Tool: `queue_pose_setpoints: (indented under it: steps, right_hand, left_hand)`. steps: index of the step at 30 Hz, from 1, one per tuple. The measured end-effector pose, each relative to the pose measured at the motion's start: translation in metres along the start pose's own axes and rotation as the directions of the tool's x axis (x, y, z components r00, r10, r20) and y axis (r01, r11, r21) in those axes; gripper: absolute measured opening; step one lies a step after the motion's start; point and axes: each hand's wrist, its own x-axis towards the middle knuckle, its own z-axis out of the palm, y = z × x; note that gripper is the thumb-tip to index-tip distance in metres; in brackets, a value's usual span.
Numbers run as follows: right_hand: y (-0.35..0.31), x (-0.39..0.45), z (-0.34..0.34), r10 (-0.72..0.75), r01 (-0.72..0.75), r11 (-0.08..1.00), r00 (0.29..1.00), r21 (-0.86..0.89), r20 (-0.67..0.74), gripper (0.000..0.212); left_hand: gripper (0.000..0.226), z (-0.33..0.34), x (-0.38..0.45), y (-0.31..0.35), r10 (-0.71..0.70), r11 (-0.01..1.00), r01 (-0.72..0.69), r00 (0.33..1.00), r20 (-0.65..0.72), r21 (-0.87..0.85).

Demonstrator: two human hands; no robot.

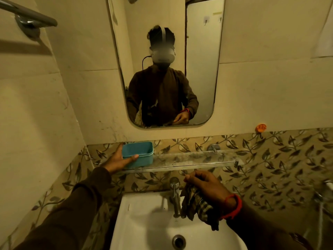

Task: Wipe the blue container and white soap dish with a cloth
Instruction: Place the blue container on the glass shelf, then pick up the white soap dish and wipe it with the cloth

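Note:
A blue rectangular container [139,153] stands at the left end of a glass shelf [189,160] below the mirror. My left hand [119,159] wraps its left side, fingers behind and thumb across the front. My right hand [207,184] hangs over the basin to the right of the tap, shut on a dark checked cloth [196,206] that dangles below it. No white soap dish is in view.
A white sink [144,222] with a metal tap [175,197] sits below the shelf. A mirror [165,60] hangs above. A towel rail [27,17] juts out at upper left. An orange hook [261,127] sticks to the right wall.

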Motion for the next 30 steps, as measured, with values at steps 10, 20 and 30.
queue_pose_setpoints:
  steps: [10, 20, 30]
  right_hand:
    - [0.006, -0.003, -0.014, 0.089, -0.059, 0.97, 0.989, 0.236, -0.12, 0.037]
    - [0.015, -0.01, -0.009, 0.004, -0.026, 0.873, 0.999, 0.486, 0.045, 0.037]
    - [0.07, 0.009, -0.047, -0.195, 0.184, 0.977, 0.975, -0.106, -0.104, 0.02]
  left_hand:
    - [0.038, 0.071, -0.071, 0.046, 0.608, 0.789, -0.474, 0.696, -0.382, 0.391]
    - [0.085, 0.217, -0.155, 0.043, -0.03, 0.792, 0.163, 0.973, 0.229, -0.589]
    - [0.058, 0.242, -0.151, 0.056, -0.296, 0.673, 0.22, 0.955, 0.015, -0.706]
